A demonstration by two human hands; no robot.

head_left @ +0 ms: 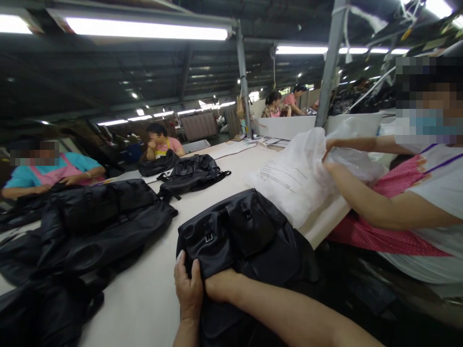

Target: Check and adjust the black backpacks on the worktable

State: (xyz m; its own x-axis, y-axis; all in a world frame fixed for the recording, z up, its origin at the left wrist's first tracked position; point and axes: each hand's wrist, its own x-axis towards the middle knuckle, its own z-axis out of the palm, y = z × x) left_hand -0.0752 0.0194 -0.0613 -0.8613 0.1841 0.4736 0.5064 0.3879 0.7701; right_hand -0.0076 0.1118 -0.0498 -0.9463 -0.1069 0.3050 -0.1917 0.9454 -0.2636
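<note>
A black backpack [282, 250] with two buckled front pockets lies on the pale worktable in front of me. My left hand [188, 284] grips its left side, thumb in front and fingers along the outer edge. My right hand [221, 285] reaches across the bag from the right and is tucked in below the flap of the left front pocket [206, 241]. Its fingers are hidden there, so their grip does not show. A small metal buckle [209, 237] sits on that flap, above my right hand.
More black bags [108, 217] cover the left side of the table [137, 299], others [195, 168] lie farther back. At right, a co-worker's hands [327, 154] hold a clear printed plastic bag [289, 178]. Other people sit across the table; a metal post [331, 67] rises behind.
</note>
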